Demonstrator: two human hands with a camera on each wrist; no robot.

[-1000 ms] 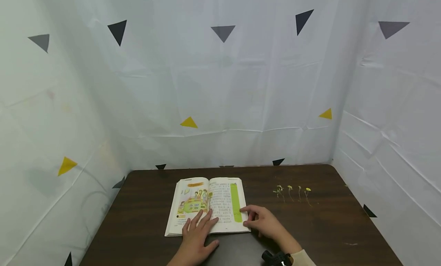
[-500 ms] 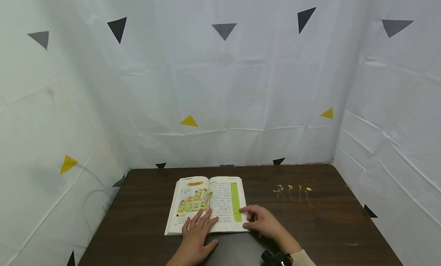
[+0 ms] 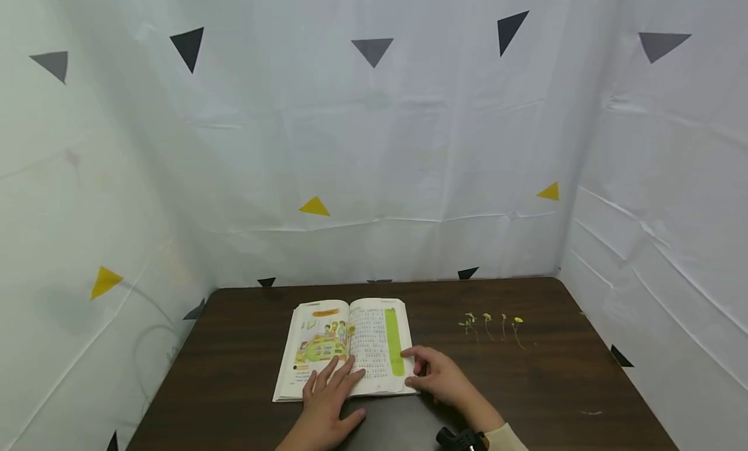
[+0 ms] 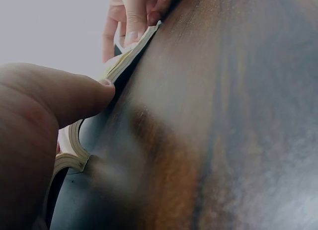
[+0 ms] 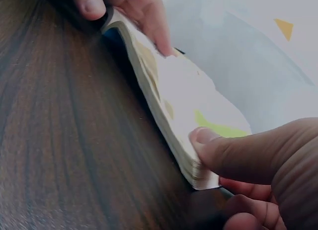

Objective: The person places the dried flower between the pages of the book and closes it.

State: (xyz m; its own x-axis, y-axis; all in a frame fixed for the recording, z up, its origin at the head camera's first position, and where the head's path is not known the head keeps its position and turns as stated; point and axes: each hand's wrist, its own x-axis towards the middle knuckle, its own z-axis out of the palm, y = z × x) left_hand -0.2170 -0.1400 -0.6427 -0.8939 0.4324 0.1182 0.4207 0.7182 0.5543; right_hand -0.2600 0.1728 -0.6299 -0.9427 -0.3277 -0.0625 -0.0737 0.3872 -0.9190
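An open book [image 3: 369, 334] lies on the dark wooden table, with a picture on its left page and printed rows beside a green strip on its right page. My left hand [image 3: 328, 405] rests with spread fingers across the lower middle of the pages; in its wrist view the thumb [image 4: 92, 96] lies by the book's lower edge. My right hand [image 3: 441, 376] holds the right page's lower corner. In the right wrist view its thumb [image 5: 218, 145] presses on top, while other fingers [image 5: 253, 207] curl beside the edge. Its index fingertip touches near the green strip.
Several small thin-stemmed flower sprigs [image 3: 489, 326] lie in a row on the table [image 3: 561, 373] to the right of the book. White sheeting [image 3: 403, 152] with printed triangles surrounds the back and sides. A dark band [image 3: 461, 440] circles the right wrist.
The head view has shifted slightly, so everything sits a little further left in it. Both hands keep their places on the book.
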